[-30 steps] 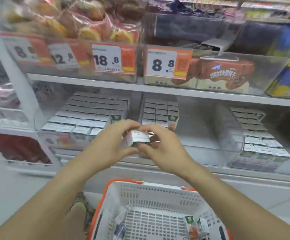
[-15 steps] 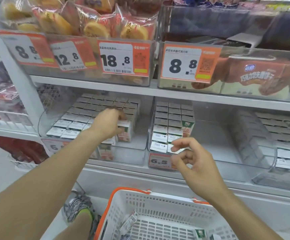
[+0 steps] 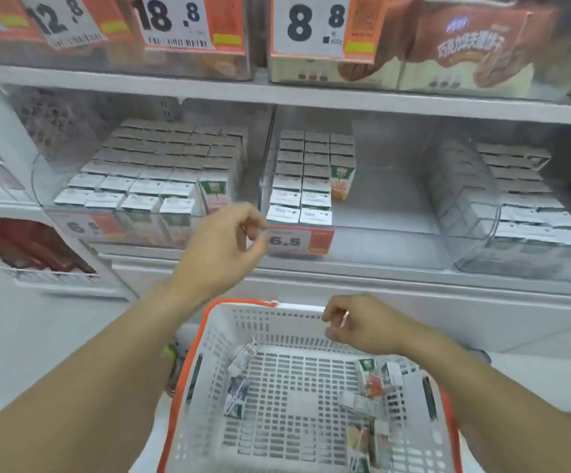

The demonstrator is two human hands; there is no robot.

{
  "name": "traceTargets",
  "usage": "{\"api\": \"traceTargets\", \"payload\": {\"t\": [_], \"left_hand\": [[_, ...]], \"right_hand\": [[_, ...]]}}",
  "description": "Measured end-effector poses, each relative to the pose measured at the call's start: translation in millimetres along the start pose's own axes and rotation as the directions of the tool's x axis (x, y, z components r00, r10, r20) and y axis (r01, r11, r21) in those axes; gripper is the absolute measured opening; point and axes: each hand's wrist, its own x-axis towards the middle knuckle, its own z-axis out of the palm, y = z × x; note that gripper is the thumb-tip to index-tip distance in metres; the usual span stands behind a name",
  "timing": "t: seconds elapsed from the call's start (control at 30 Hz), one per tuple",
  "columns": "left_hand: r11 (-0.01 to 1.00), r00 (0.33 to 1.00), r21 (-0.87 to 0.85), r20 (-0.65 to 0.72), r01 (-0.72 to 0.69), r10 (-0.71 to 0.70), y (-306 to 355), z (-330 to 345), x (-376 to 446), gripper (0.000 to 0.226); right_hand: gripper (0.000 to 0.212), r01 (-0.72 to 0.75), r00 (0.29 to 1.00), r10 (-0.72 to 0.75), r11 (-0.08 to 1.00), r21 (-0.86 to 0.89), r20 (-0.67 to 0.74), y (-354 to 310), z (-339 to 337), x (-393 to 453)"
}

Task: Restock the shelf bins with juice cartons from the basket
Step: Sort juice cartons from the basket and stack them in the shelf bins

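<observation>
A white basket with an orange rim sits below me, holding several small juice cartons and one lying at its left side. My left hand hangs empty in front of the left clear bin, fingers loosely curled. That bin is packed with rows of cartons. My right hand hovers over the basket's far rim with loosely curled fingers, holding nothing. The middle bin has three columns of cartons at its left and bare floor at its right.
A third clear bin with cartons stands at the right. The shelf above carries price tags and brown boxes. A 6.5 price label hangs on the middle bin's front. A white wire tray juts out low left.
My left hand has left the carton in the left bin and drawn back empty. My right hand has dropped from the shelf front to just above the basket rim.
</observation>
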Motion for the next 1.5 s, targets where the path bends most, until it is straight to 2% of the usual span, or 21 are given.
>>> {"api": "traceTargets", "payload": {"t": [0.03,0.1,0.17,0.33,0.47,0.57,0.67,0.83,0.9,1.0,1.13,1.23,1.3,1.37,1.43,1.5], "left_hand": [[0.997,0.981,-0.044,0.189,0.062,-0.052,1,15,-14,0.009],[0.985,0.851,-0.042,0.511,0.165,-0.121,-6,53,-43,0.009],[0.966,0.724,-0.015,0.665,0.258,-0.183,-19,95,-75,0.017],[0.842,0.52,0.014,0.781,0.539,-0.345,-39,186,-147,0.019],[0.754,0.368,0.067,0.843,0.654,-0.393,-49,248,-194,0.018],[0.671,0.274,0.118,0.851,0.732,-0.449,-58,283,-221,0.026],[0.613,0.252,0.153,0.815,0.775,-0.522,-65,312,-238,0.038],[0.507,0.245,0.161,0.729,0.847,-0.64,-80,352,-247,0.047],[0.495,0.276,0.121,0.706,0.86,-0.652,-80,363,-247,0.058],[0.558,0.35,0.053,0.729,0.828,-0.589,-77,376,-252,0.067],[0.584,0.346,0.085,0.734,0.807,-0.585,-76,388,-265,0.049],[0.617,0.383,0.093,0.709,0.781,-0.591,-73,386,-262,0.035],[0.643,0.401,0.084,0.718,0.761,-0.569,-71,385,-258,0.032],[0.623,0.389,0.061,0.733,0.779,-0.558,-68,382,-254,0.032],[0.526,0.347,0.011,0.74,0.851,-0.576,-67,376,-251,0.037],[0.404,0.263,0.008,0.745,0.915,-0.613,-71,366,-249,0.045]], "right_hand": [[0.024,-0.056,0.997,0.057,0.998,-0.028,0.044,14,8,1],[0.028,-0.156,0.982,0.161,0.986,-0.049,0.101,41,25,1],[0.033,-0.227,0.961,0.239,0.969,-0.099,0.141,66,44,-3],[0.03,-0.344,0.901,0.377,0.922,-0.176,0.216,117,95,-18],[0.028,-0.397,0.865,0.436,0.897,-0.194,0.249,143,132,-21],[0.044,-0.441,0.847,0.473,0.88,-0.175,0.243,158,166,-18],[0.061,-0.458,0.84,0.491,0.87,-0.181,0.233,166,197,-15],[0.067,-0.448,0.851,0.508,0.836,-0.317,0.136,185,222,-4],[0.062,-0.443,0.846,0.514,0.825,-0.351,0.14,190,227,0],[0.047,-0.416,0.86,0.492,0.829,-0.374,0.135,195,227,2],[0.028,-0.317,0.919,0.384,0.85,-0.421,0.084,202,218,-3],[0.043,-0.278,0.914,0.383,0.83,-0.483,0.132,204,217,-4],[0.053,-0.3,0.908,0.403,0.814,-0.498,0.113,203,222,-2],[0.053,-0.339,0.897,0.431,0.812,-0.476,0.097,203,228,0],[0.05,-0.363,0.889,0.449,0.809,-0.463,0.088,202,231,2],[0.048,-0.35,0.897,0.433,0.818,-0.456,0.088,201,229,2]]}}
